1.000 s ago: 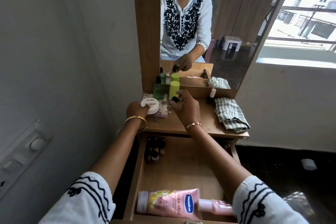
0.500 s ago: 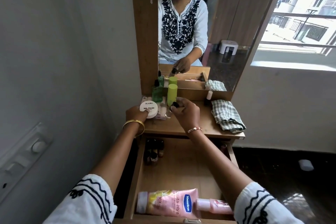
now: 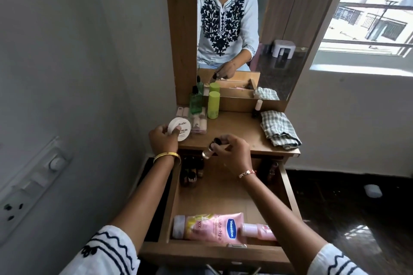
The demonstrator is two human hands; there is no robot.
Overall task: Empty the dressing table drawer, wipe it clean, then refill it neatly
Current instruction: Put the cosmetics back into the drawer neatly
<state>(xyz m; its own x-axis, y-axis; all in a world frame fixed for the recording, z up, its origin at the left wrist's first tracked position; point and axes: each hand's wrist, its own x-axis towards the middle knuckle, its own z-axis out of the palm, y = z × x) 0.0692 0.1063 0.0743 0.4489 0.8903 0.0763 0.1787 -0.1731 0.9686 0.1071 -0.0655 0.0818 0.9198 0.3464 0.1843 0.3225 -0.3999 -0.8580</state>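
Observation:
The wooden drawer [image 3: 288, 187] of the dressing table is pulled out below me. At its front lie a pink Vaseline tube [image 3: 210, 226] and a small pink bottle [image 3: 257, 231]. Several small dark bottles [image 3: 192, 172] stand in its back left corner. My left hand [image 3: 163, 140] grips a round white jar [image 3: 180, 128] at the left edge of the tabletop. My right hand [image 3: 232, 152] holds a small glass bottle with a dark cap [image 3: 211, 148], tilted over the back of the drawer.
On the tabletop [image 3: 237, 131] stand a green bottle [image 3: 195, 102], a lime-green cylinder [image 3: 213, 105], a clear pack of pink tubes [image 3: 199, 124], a small nail polish bottle [image 3: 257, 108] and a folded checked cloth [image 3: 279, 129]. A mirror [image 3: 245, 29] rises behind. A wall is close on the left.
My right hand has drawn the small bottle from the back of the tabletop toward me, over the drawer. My left hand has pulled the white jar slightly nearer.

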